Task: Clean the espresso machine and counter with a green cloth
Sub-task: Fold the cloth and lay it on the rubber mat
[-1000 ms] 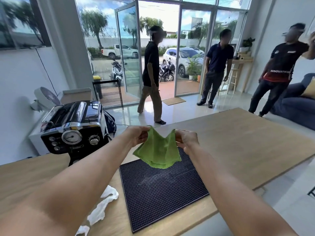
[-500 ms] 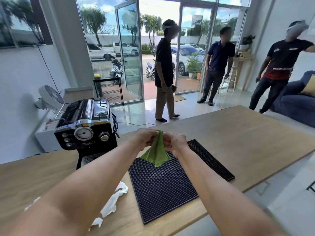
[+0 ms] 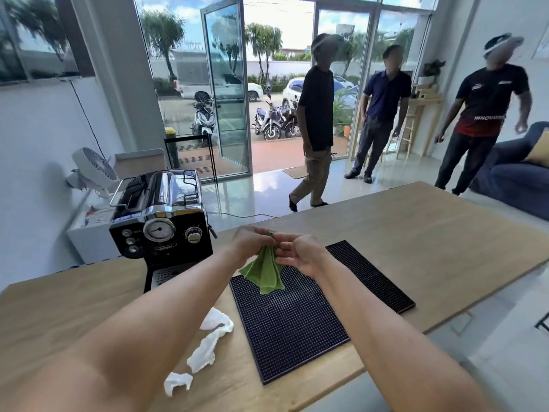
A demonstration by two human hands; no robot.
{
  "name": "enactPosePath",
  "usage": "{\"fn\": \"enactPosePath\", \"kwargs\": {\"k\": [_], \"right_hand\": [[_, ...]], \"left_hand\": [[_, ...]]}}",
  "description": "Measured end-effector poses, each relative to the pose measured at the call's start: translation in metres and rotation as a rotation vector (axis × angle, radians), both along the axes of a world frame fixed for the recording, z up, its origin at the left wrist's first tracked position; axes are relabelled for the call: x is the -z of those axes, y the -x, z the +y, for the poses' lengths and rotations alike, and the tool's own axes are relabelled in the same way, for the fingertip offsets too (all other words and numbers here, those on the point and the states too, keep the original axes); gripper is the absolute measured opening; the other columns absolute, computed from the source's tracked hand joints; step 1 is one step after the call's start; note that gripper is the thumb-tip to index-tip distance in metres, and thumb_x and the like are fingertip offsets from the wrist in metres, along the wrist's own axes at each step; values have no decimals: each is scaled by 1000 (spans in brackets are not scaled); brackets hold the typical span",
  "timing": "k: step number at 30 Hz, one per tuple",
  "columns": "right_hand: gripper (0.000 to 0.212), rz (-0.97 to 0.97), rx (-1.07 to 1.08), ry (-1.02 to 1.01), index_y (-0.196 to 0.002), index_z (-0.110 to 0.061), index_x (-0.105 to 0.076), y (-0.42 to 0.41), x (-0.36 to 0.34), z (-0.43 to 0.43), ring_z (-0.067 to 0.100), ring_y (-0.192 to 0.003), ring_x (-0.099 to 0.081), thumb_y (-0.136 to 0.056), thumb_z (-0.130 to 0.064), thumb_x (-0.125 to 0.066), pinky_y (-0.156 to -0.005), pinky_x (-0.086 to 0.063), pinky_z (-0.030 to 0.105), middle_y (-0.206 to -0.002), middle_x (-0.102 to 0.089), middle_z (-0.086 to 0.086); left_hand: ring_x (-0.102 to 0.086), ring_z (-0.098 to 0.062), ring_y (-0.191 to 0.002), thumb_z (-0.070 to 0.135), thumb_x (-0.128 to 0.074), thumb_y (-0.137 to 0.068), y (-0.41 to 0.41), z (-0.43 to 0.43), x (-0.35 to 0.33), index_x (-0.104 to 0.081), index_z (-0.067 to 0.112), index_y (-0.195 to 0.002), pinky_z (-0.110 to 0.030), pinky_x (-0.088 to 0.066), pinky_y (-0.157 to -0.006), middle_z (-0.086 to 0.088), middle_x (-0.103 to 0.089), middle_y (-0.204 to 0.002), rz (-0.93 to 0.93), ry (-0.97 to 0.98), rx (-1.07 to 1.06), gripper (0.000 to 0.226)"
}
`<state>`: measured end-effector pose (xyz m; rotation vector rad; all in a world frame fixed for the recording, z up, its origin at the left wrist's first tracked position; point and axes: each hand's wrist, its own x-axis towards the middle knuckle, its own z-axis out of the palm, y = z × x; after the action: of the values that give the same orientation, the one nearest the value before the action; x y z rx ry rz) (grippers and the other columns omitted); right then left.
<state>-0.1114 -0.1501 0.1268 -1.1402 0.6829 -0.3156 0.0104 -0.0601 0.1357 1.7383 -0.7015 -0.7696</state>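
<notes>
I pinch the green cloth (image 3: 265,273) in both hands, espresso machine (image 3: 160,224) nearer my left hand (image 3: 253,242).

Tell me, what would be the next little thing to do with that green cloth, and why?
Probably carry the green cloth left to the espresso machine and start wiping its front. Both the left hand and the right hand pinch it by its top, bunched and hanging above the black bar mat, touching nothing that needs cleaning; the machine stands close by on the wooden counter.
</notes>
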Motion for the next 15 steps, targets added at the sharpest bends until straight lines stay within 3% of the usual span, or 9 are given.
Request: {"fn": "enactPosePath", "kwargs": {"k": [2, 4, 6, 8, 11, 13, 15], "right_hand": [[41, 35, -17, 60, -113, 1, -67, 1, 1, -2, 25, -84, -63, -99, 5, -28, -79, -60, 39, -86, -63, 13], [40, 79, 25, 199, -108, -3, -69, 5, 1, -6, 26, -91, -63, -96, 7, -33, -82, -60, 42, -98, -64, 15], [42, 179, 97, 486, -109, -18, -68, 8, 3, -14, 25, -104, -57, -85, 6, -43, -91, -55, 45, -113, -58, 12], [52, 336, 12, 728, -123, -30, -57, 14, 6, -16, 27, -120, -47, -79, -4, -57, -104, -45, 45, -129, -44, 9], [78, 435, -267, 743, -146, -30, -37, 27, 15, -16, 27, -132, -39, -76, -10, -66, -110, -36, 41, -146, -34, 8], [63, 390, -334, 712, -139, -27, -47, 34, 19, -15, 18, -123, -50, -79, -18, -65, -110, -38, 43, -140, -50, 6], [34, 357, -320, 653, -120, -27, -59, 37, 20, -12, 16, -105, -64, -87, -32, -62, -101, -47, 45, -120, -65, 0]], "left_hand": [[-68, -27, -89, 6, -68, -81, -3, 3, 1, -75, 10, -95, -36, -58, -83, -12, -73, -92, -39, -17, -29, 17], [-65, -23, -87, 8, -62, -84, -5, 6, 0, -75, 15, -91, -36, -57, -83, -8, -72, -89, -63, -19, -32, 17], [-64, -25, -92, 11, -60, -86, -8, 9, -1, -77, 20, -87, -39, -56, -87, -9, -72, -93, -65, -16, -11, 19], [-65, -28, -99, 12, -59, -87, -12, 13, -2, -78, 23, -85, -40, -56, -89, -9, -72, -98, -64, -12, 22, 23], [-64, -29, -104, 10, -56, -89, -15, 17, -6, -78, 20, -88, -35, -56, -86, -13, -71, -103, -53, 6, 74, 24], [-63, -30, -103, 11, -55, -91, -16, 20, -9, -77, 18, -91, -31, -56, -79, -17, -69, -107, -48, 20, 88, 24], [-63, -29, -101, 13, -55, -92, -20, 25, -8, -77, 17, -94, -28, -53, -73, -18, -67, -109, -43, 33, 81, 22]]}}
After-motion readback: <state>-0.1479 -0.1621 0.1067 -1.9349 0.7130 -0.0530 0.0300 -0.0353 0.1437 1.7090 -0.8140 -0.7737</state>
